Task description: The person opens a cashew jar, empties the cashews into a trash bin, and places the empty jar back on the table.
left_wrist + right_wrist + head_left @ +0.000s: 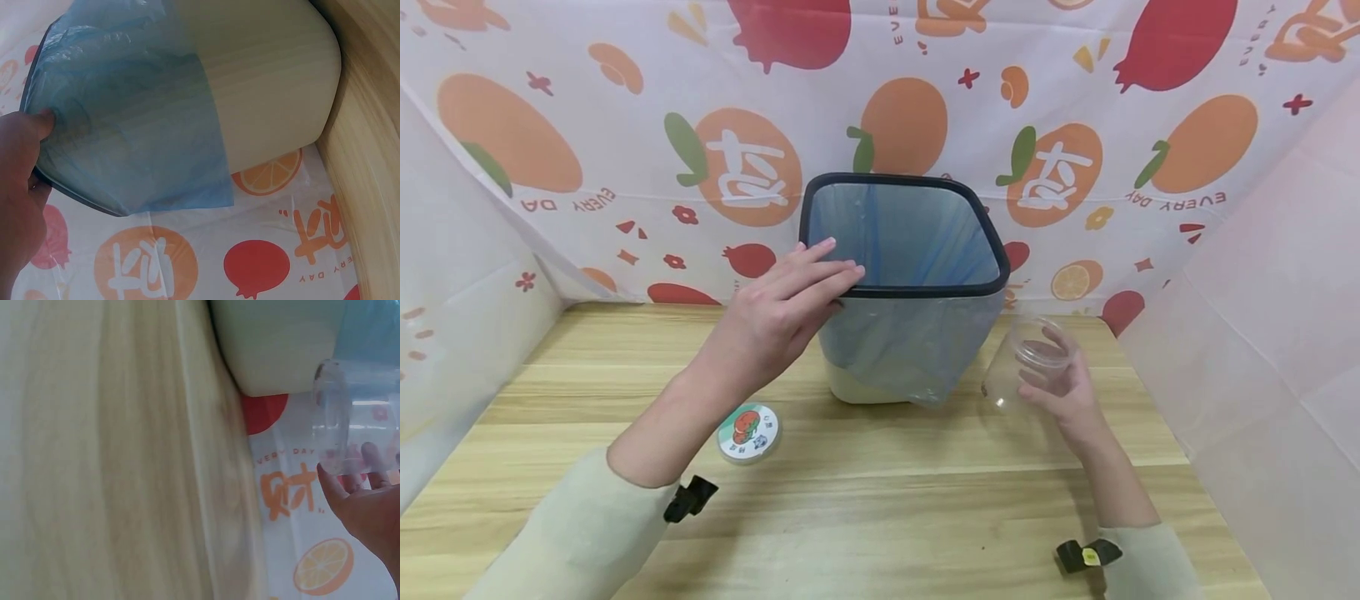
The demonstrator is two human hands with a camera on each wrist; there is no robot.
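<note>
A cream trash can [853,385] stands upright against the back curtain, lined with a translucent blue plastic bag [917,342] under a black rim [925,292]. My left hand [782,308] grips the front left of that rim, fingers over the top and, in the left wrist view, the thumb [45,124] pressed on the bag outside. To the right of the can, my right hand [1067,387] holds a clear plastic cup [1011,371], tilted, with fingers and thumb around it. The cup shows see-through in the right wrist view too.
A round white disc with a tomato picture [749,433] lies on the wooden table [880,517], left of the can. Behind hangs a fruit-print curtain [647,158], and pale cloth walls [1277,333] enclose both sides.
</note>
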